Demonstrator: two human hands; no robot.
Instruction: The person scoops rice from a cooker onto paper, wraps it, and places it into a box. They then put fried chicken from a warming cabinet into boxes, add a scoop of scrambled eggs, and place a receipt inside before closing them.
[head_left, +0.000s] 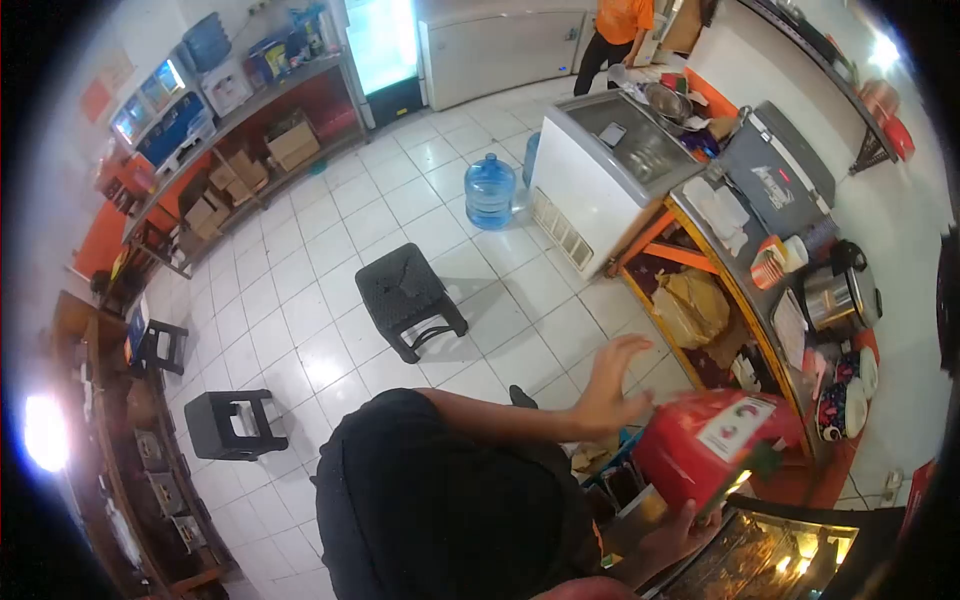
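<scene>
My left hand (612, 388) is raised with its fingers apart, just above and left of a red package (690, 450) with a white label. Nothing is in that hand. At the lower edge of the package, my right hand (688, 532) has its fingers pressed against it, with a dark green piece (762, 462) close by. Under the package lie some dark containers (622, 484), partly hidden. A glass-topped case (770, 560) with yellow lights inside is at the lower right.
A black stool (402, 292) stands on the tiled floor, another (228, 425) farther left. Behind are a blue water bottle (490, 192), a white chest freezer (580, 180) and a person in orange (620, 30). An orange-edged table (740, 270) holds a steel pot (838, 296).
</scene>
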